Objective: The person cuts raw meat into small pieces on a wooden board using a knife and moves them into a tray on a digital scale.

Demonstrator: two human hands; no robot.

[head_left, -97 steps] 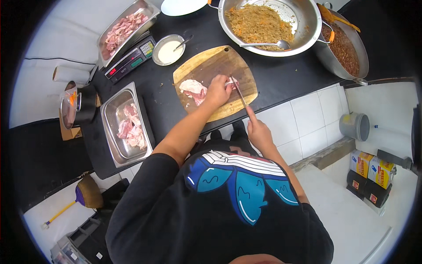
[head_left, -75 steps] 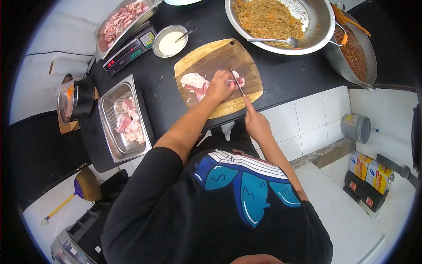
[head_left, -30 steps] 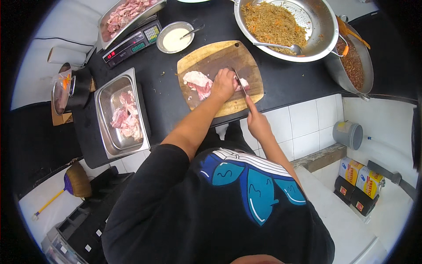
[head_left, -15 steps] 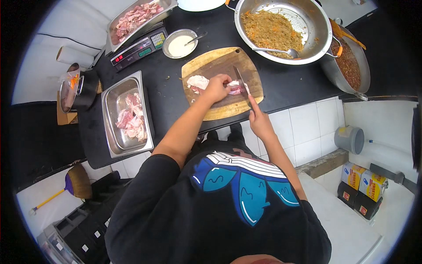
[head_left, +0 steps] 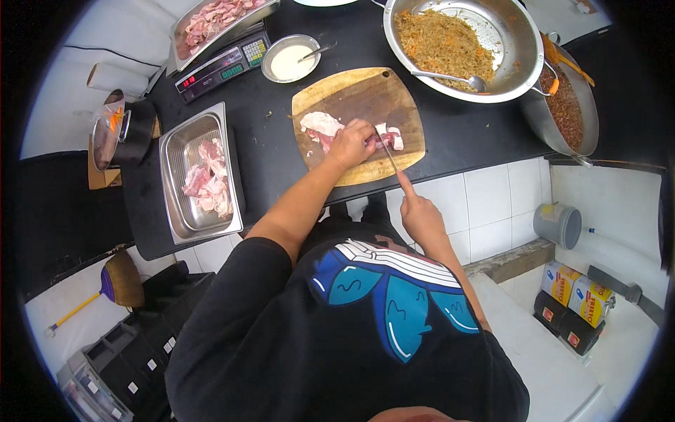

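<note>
A wooden cutting board [head_left: 390,83] lies on the black table, with raw meat on it. My left hand [head_left: 351,144] is closed over a strip of meat, its fingers curled and pressing it down. A pale piece of that meat [head_left: 321,124] shows to the left of the fingers. In my right hand [head_left: 423,219] is the handle of a knife [head_left: 390,156], its blade slanting across the meat right beside my left fingertips. On the blade's right side sits a small cut piece [head_left: 395,138]. Where the blade meets the board is partly hidden by my left hand.
Left of the board stands a metal pan [head_left: 179,218] holding more raw meat. Behind it, a digital scale [head_left: 225,69] bears a meat tray [head_left: 181,50]. A bowl of white liquid [head_left: 288,63] and a big noodle basin [head_left: 506,42] stand behind the board; a pot [head_left: 587,116] is at right.
The knife has moved slightly left and down, closer to my left fingers, and my right hand has drawn back toward me. The whole view has shifted a little.
</note>
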